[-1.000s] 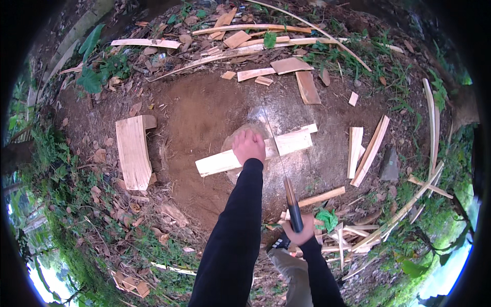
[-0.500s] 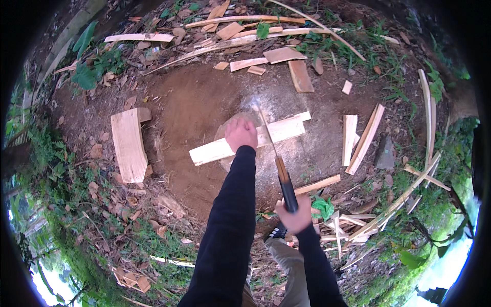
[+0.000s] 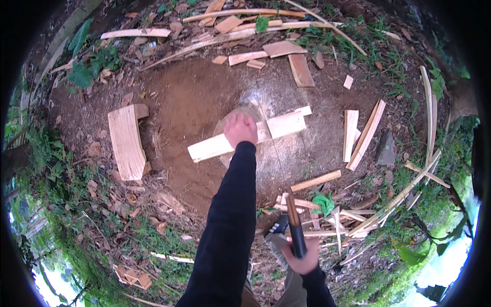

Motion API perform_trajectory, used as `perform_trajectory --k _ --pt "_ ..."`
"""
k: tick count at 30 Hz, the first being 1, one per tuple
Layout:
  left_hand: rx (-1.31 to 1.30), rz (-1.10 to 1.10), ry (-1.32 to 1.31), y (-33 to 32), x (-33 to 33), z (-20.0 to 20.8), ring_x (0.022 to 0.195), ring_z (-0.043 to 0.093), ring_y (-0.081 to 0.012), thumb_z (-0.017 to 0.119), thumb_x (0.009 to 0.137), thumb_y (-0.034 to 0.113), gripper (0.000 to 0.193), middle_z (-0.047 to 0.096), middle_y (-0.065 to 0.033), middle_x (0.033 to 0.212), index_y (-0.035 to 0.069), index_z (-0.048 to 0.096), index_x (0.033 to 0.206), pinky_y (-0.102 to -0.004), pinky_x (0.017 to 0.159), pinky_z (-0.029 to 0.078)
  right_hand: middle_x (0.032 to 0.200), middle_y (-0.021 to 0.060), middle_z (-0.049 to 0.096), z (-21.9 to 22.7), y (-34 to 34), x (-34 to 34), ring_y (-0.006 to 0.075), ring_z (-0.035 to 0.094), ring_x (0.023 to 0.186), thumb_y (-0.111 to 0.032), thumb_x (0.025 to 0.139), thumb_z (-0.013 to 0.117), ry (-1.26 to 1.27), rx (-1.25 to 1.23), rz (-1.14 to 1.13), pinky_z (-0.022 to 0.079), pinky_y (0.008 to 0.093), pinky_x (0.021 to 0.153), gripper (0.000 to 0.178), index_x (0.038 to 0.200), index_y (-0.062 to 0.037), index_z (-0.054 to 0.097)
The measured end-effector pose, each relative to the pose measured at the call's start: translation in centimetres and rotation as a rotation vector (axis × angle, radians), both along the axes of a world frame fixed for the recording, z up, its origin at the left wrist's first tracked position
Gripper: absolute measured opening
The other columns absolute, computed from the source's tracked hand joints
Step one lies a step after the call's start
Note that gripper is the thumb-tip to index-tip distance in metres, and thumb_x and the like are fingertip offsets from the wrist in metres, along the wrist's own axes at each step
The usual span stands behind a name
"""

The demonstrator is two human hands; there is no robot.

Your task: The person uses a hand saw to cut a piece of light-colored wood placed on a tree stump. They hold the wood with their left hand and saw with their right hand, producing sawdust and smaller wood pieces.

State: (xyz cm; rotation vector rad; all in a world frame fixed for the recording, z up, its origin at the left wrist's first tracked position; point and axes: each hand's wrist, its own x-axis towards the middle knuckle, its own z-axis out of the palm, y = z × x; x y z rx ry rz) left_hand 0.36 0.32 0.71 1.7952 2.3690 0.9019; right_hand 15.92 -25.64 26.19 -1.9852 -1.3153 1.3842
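Observation:
My left hand (image 3: 240,129) is closed over a pale wooden board (image 3: 207,148) and presses it onto a low round stump (image 3: 221,124). The board lies at a slant, its right end higher in view and reaching past the stump over sawdust-covered ground. My right hand (image 3: 303,259) is wrapped around the black grip of a handsaw (image 3: 293,212), low in the view near my foot. Its thin blade, seen almost edge-on, crosses the board to the right of my left hand. How deep the cut goes, I cannot tell.
A wide pale plank (image 3: 125,143) lies at the left. Cut pieces (image 3: 350,134) and a grey stone (image 3: 385,150) rest at the right. Long strips (image 3: 245,34) line the far side. Offcuts and a green crumpled thing (image 3: 324,203) lie near my shoe (image 3: 276,228).
My right hand has drawn the saw back toward my body and slightly right, sliding the blade across the board. My left hand stays on the board.

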Motion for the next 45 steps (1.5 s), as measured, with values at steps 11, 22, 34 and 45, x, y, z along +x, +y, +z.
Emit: perform_trajectory --k 11,22,34,45 --pt "-0.1 0.003 -0.019 -0.2 0.5 0.5 0.084 0.058 -0.0299 0.059 0.08 0.021 0.016 0.059 -0.0078 0.083 0.009 0.056 0.071 -0.0457 0.074 0.045 0.052 -0.0004 0.049 -0.8 3.4 0.5 0.0076 0.046 0.048 -0.005 0.072 0.069 0.051 -0.007 -0.025 0.038 0.0277 0.048 0.013 0.067 -0.0032 0.057" --pt "0.044 0.021 0.001 -1.9 0.5 -0.3 0.078 0.057 -0.0315 0.06 0.078 0.019 0.018 0.056 -0.0087 0.077 0.009 0.051 0.065 -0.0457 0.07 0.046 0.049 0.0018 0.05 -3.4 4.8 -1.1 0.0082 0.048 0.045 -0.007 0.073 0.073 0.046 0.105 -0.148 0.039 0.0291 0.046 0.023 0.059 -0.001 0.055" --pt "0.102 0.023 -0.009 0.3 0.5 0.3 0.073 0.056 -0.0322 0.059 0.076 0.017 0.02 0.054 -0.0082 0.072 0.009 0.048 0.062 -0.0463 0.067 0.044 0.049 0.0044 0.05 -2.5 5.4 -2.4 0.0166 0.051 0.044 -0.006 0.072 0.069 0.025 0.125 -0.127 0.04 0.0306 0.046 0.019 0.06 -0.0033 0.054" --pt "0.002 -0.011 -0.046 0.0 0.6 -0.2 0.083 0.062 -0.0316 0.06 0.076 0.019 0.009 0.064 -0.0104 0.083 0.01 0.064 0.076 -0.0469 0.073 0.048 0.053 0.0124 0.053 -7.0 9.3 -1.5 0.024 0.054 0.045 -0.017 0.073 0.074 -0.04 0.11 -0.039 0.044 0.0359 0.049 0.022 0.067 -0.0016 0.058"
